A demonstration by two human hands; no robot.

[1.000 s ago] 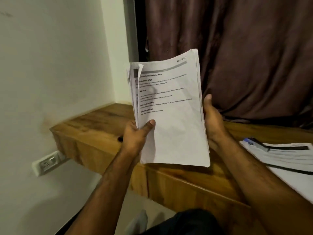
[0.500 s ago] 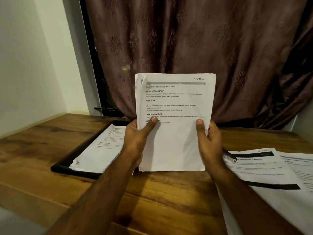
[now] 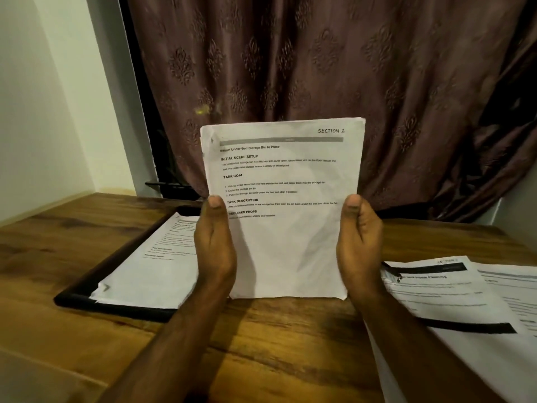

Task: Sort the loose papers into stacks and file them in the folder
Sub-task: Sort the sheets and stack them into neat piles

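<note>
The stack of papers (image 3: 286,205) stood upright on its bottom edge on the wooden counter (image 3: 72,251), its front sheet headed "SECTION 1". The left hand (image 3: 214,242) gripped the stack's left edge, thumb on the front; the right hand (image 3: 358,242) gripped the right edge the same way — both thumbs pointed up, level with each other. Half a second before, the left thumb had slanted across the page and the grip had sat less evenly; a full second before, the stack had been held tilted in the air off the counter's left end, with the right hand only flat against its side. By this moment the sheets were squared between the two hands. The black folder (image 3: 87,289) lay open on the counter just left of the stack, with a sheaf of filed sheets (image 3: 151,269) in it. To the right, more loose papers (image 3: 453,298) lay spread flat, near the right forearm. A brown patterned curtain (image 3: 319,68) hung behind the counter.
</note>
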